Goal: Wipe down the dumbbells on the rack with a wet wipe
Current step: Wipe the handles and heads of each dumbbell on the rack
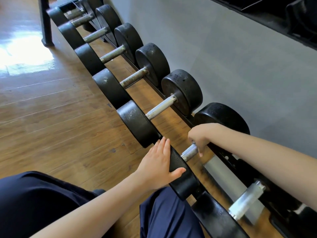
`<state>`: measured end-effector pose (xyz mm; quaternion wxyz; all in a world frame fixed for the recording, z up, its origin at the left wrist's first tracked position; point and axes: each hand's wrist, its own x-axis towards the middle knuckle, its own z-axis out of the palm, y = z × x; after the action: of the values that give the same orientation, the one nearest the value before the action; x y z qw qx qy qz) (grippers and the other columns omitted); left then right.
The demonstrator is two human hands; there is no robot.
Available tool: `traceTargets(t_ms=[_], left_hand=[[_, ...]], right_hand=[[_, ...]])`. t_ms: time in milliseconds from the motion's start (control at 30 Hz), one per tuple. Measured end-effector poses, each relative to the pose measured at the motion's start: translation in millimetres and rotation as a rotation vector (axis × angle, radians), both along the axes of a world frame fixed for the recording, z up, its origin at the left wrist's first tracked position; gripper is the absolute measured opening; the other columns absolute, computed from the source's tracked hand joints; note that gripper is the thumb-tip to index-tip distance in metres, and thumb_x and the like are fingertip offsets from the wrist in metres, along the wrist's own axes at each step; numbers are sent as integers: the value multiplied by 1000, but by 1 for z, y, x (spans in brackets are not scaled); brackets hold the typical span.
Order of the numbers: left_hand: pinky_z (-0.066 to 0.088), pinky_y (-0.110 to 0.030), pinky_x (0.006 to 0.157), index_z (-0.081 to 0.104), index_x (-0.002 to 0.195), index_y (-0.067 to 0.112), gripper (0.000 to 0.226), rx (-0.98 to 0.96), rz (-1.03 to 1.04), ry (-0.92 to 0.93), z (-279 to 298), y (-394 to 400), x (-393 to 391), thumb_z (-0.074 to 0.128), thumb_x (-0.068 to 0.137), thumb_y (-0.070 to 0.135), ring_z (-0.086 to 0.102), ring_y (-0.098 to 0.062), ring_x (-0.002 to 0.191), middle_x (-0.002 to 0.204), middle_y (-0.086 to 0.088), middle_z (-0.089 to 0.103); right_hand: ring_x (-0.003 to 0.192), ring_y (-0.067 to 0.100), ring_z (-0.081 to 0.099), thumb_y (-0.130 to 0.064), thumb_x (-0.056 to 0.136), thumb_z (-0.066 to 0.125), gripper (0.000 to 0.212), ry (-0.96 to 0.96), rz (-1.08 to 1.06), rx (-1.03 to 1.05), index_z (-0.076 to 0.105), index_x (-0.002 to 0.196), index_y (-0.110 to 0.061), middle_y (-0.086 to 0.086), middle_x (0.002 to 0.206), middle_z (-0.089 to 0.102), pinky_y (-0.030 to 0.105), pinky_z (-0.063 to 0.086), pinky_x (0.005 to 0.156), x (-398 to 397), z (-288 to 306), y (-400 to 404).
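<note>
Both hands work one dumbbell point(185, 162): the left hand point(159, 164) lies flat on its near head, the right hand point(200, 136) is wrapped around the handle, so it should probably rub along the full knurling; no wipe is visible.

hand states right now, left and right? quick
Left hand: open, fingers straight, thumb hooked over the near dumbbell head.
Right hand: grip closed round the dumbbell handle; no wipe can be made out.
</note>
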<state>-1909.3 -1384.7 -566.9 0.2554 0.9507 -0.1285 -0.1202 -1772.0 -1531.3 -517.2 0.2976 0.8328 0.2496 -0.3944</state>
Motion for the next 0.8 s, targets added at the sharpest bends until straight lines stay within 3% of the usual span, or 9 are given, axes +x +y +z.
traceTargets(t_ms=[100,200,267,400,467,533,600,700,800], left_hand=[[1,-33,120,-11,153,10,98,4,1,7,1,-1,0,40,91,67,-7,-23,150,162,-8,-11],[1,-33,120,-11,153,10,98,11,1,7,-1,-1,1,39,91,68,-8,-23,150,162,-8,-12],[1,-33,120,-12,153,10,98,16,-2,7,-1,-1,0,38,91,68,-8,-23,150,162,-8,-12],[0,-32,120,-13,153,11,97,17,2,11,0,-1,1,37,92,68,-8,-22,149,162,-7,-13],[0,-32,120,-13,153,11,97,21,0,5,-2,-1,1,36,91,68,-9,-22,149,162,-7,-13],[0,-31,119,-13,153,11,97,16,4,1,-3,-1,1,36,91,68,-8,-21,150,162,-6,-13],[0,-29,119,-13,153,11,98,9,10,-8,-4,-1,0,36,91,69,-8,-21,150,162,-6,-12],[0,-28,119,-12,153,11,97,5,14,-14,-4,-1,-1,37,91,68,-7,-20,150,163,-5,-11],[0,-28,119,-12,153,12,97,2,22,-13,-3,-1,-2,36,91,68,-7,-20,150,163,-5,-11]], right_hand=[[123,24,49,-28,78,76,71,91,-113,160,43,138,-10,4,134,51,33,40,101,-14,-11,5],[108,19,57,-20,82,71,38,96,-283,490,61,118,-12,1,116,62,25,44,88,-22,-7,-9],[101,11,59,-15,85,67,21,-12,-459,774,68,107,-15,-4,104,65,22,45,86,-30,-3,-27],[97,4,58,-15,87,65,18,-326,-859,1232,67,105,-18,-9,97,64,20,44,87,-68,-8,-59],[95,12,61,-14,86,67,19,-415,-1158,1325,67,104,-19,-3,94,67,26,48,88,-90,-24,-73],[97,22,61,-8,87,65,18,-375,-1510,1401,64,104,-13,7,91,66,30,49,87,-106,-40,-82],[107,26,58,-7,89,62,28,-346,-1767,1477,59,116,-1,15,103,64,35,46,96,-113,-47,-82],[122,27,51,-17,94,59,44,-438,-1907,1552,47,132,0,14,126,55,42,37,109,-108,-45,-70],[101,19,56,-29,95,55,41,-527,-1911,1534,48,127,-4,8,104,58,35,41,102,-94,-44,-51]])
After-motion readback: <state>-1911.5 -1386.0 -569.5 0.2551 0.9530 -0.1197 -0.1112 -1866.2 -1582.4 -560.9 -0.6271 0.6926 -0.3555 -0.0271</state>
